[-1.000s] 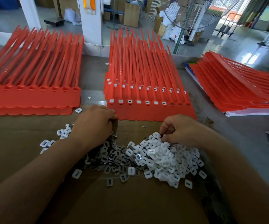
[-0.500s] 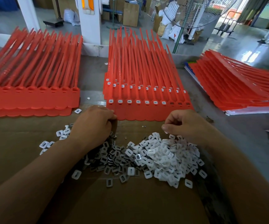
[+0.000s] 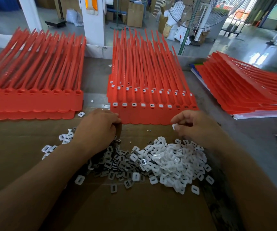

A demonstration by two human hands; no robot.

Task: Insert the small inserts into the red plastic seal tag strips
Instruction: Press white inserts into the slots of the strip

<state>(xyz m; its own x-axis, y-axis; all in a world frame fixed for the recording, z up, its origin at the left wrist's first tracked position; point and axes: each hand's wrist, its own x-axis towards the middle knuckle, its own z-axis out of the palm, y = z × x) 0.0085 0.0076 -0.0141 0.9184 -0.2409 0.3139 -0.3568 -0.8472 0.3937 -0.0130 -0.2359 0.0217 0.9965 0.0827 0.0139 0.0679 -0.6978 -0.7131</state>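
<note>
Pick looks done, seating comes next. R hand (image 3: 196, 129) pinches one white insert (image 3: 174, 126) just above the insert pile (image 3: 172, 162), near the middle red seal tag strip (image 3: 151, 115). L hand (image 3: 99, 129) is curled over dark clips (image 3: 116, 164); can't tell if it holds any. Next, prob.: align the insert w/ the first empty socket (image 3: 178, 107) and press it flat.

A grey surface (image 3: 96, 77) carries a brown cardboard sheet (image 3: 134, 212) along its near edge, and a loose heap of small inserts (image 3: 169, 164) lies on the sheet. Farther back lie red seal tag strips: the left stack (image 3: 32, 100), the middle stack (image 3: 151, 112), and the right stack (image 3: 242, 90) on white sheets (image 3: 259, 115).
</note>
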